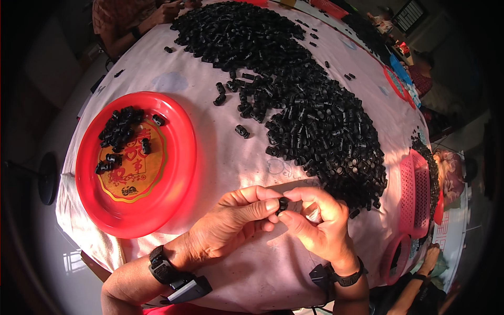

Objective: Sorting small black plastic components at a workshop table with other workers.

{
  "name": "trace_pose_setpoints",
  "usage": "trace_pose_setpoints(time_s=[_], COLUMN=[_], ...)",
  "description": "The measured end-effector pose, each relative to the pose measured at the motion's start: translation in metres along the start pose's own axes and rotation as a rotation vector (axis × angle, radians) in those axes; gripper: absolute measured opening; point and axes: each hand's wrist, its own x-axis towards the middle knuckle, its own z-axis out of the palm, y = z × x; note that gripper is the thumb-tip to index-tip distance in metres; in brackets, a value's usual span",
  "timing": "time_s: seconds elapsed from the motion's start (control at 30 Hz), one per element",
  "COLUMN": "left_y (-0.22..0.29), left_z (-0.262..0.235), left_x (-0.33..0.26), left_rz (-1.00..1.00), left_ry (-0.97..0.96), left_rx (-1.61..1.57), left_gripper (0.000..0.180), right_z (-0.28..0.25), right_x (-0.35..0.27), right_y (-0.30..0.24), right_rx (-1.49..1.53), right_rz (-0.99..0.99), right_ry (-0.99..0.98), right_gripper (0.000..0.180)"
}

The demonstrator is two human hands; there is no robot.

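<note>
We've got a small black part (283, 205) sitting between the fingertips of our left hand (228, 223) and right hand (329, 233), both pinched nearly closed on it. That's toward the table's (226, 163) near edge.

A perforated pink basket (406, 197) is standing along the right side of the cloth-covered desk (226, 157), and a rounder pink basket (397, 260) is sitting just nearer. At the upper left, a co-worker in a patterned shirt (118, 21) is sitting by the edge. A barred window (409, 16) is showing in the upper right background.
</note>
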Motion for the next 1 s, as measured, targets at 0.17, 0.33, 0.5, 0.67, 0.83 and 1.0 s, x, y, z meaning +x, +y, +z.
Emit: trace_pose_setpoints(time_s=[0.17,0.33,0.5,0.67,0.83,1.0], left_y=[0.001,0.001,0.001,0.0,0.005,0.003], left_z=[0.001,0.001,-0.002,-0.004,-0.002,-0.001], left_x=[0.0,-0.001,-0.001,0.001,-0.002,-0.003], left_rz=[-0.009,-0.022,-0.025,-0.045,-0.082,-0.058], left_ry=[0.028,0.025,0.018,0.0,0.001,0.008], left_rx=[-0.05,-0.005,0.015,0.005,-0.004,-0.049], left_gripper=[0.012,0.014,0.014,0.021,0.032,0.033], right_z=[0.003,0.005,0.006,0.005,0.009,0.009], right_x=[-0.001,-0.001,0.0,0.001,-0.003,-0.001], right_y=[0.005,0.01,0.011,0.006,0.004,0.004], right_rx=[0.488,0.634,0.67,0.488,0.133,-0.287], right_rz=[0.197,0.206,0.241,0.219,0.057,-0.077], right_ry=[-0.021,-0.033,-0.046,-0.025,0.082,0.038], right_gripper=[0.023,0.02,0.021,0.023,0.025,0.041])
